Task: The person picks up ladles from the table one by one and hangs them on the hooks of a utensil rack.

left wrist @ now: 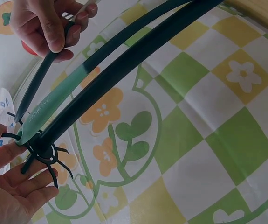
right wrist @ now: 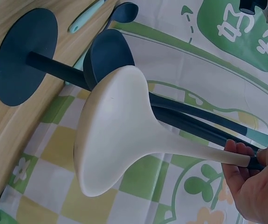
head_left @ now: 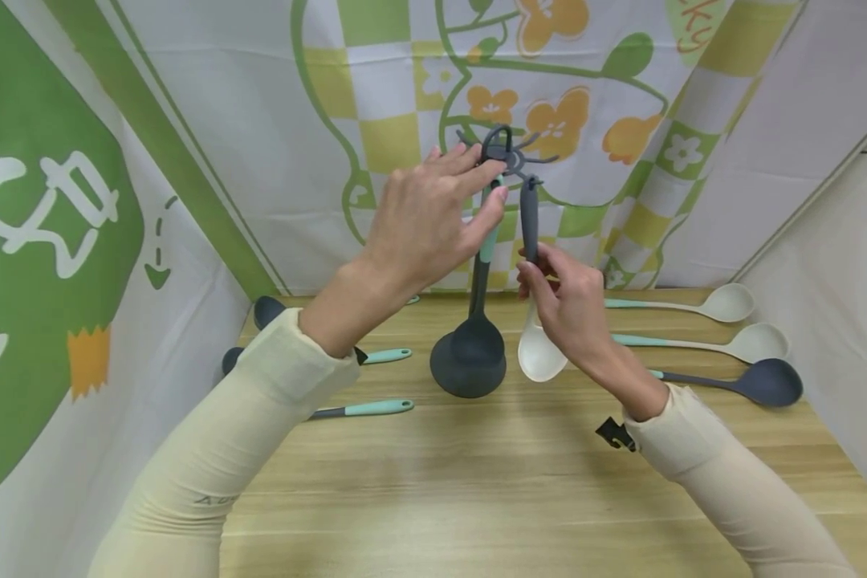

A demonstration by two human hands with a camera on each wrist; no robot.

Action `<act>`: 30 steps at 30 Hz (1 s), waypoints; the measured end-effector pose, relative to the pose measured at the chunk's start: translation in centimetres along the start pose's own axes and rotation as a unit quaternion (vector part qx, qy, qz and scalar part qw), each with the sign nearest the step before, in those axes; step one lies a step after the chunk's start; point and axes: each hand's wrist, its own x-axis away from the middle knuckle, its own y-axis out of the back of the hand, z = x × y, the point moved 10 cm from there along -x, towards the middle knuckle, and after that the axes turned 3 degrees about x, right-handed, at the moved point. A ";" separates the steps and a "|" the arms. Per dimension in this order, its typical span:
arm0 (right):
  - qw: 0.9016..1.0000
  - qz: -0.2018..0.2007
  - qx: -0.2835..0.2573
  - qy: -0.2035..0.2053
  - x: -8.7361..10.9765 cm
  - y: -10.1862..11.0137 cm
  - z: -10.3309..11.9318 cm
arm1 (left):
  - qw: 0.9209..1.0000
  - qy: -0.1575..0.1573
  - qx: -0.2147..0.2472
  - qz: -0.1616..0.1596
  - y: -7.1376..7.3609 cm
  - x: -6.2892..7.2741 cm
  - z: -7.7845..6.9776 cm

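Note:
A dark utensil stand (head_left: pixel 444 376) with a round base and a ring of hooks on top stands on the table. My left hand (head_left: pixel 426 217) holds the stand's top, its fingers among the hooks in the left wrist view. From one hook hangs a dark ladle (head_left: pixel 479 341) with a mint handle, its bowl above the base. To its right, my right hand (head_left: pixel 571 301) pinches a white ladle (right wrist: pixel 117 133) low on its dark grey handle, bowl down. That handle's top end meets a hook tip; whether the hook passes through the hole I cannot tell.
On the right lie two white ladles (head_left: pixel 728 303) and a dark ladle (head_left: pixel 769 383), all with mint handles. More mint-handled utensils (head_left: pixel 379 408) lie on the left, partly behind my left arm. A patterned cloth (head_left: pixel 383 88) backs the wooden table (head_left: pixel 433 498).

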 end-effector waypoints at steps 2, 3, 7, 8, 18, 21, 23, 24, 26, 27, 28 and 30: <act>1.000 0.000 0.000 -0.001 -0.1 -0.1 0.0 | 1.000 0.002 0.000 0.001 0.0 0.0 0.1; 1.000 -0.001 -0.001 -0.001 -0.2 -0.2 0.0 | 1.000 0.002 0.000 0.001 0.0 0.0 0.1; 1.000 0.002 -0.005 -0.007 -0.4 -0.6 0.0 | 1.000 0.004 0.005 -0.002 0.0 0.1 0.2; 1.000 0.003 -0.005 -0.007 -0.5 -0.7 0.0 | 1.000 0.004 0.006 -0.002 0.1 0.2 0.2; 1.000 0.001 0.006 -0.008 -1.0 -1.5 -0.3 | 1.000 0.007 0.014 0.000 0.0 0.2 0.3; 1.000 -0.001 0.005 -0.007 -1.1 -1.6 -0.2 | 1.000 0.009 0.014 0.003 0.0 0.2 0.3; 1.000 -0.003 0.004 -0.007 -1.2 -1.6 -0.3 | 1.000 0.008 0.013 0.003 0.0 0.2 0.2; 1.000 -0.005 0.003 -0.008 -1.2 -1.5 -0.3 | 1.000 0.007 0.011 0.003 0.0 0.2 0.2; 1.000 -0.008 -0.001 -0.010 -1.2 -1.5 -0.4 | 1.000 0.004 0.007 0.003 0.0 0.1 0.1; 1.000 -0.008 -0.003 -0.012 -1.3 -1.5 -0.5 | 1.000 0.002 0.005 0.002 0.0 0.1 0.1; 1.000 -0.008 -0.006 -0.015 -1.3 -1.6 -0.6 | 1.000 0.001 0.004 0.002 0.0 0.0 0.0; 1.000 -0.006 -0.009 -0.022 -1.3 -1.7 -0.8 | 1.000 0.003 0.001 0.007 -0.1 -0.1 0.1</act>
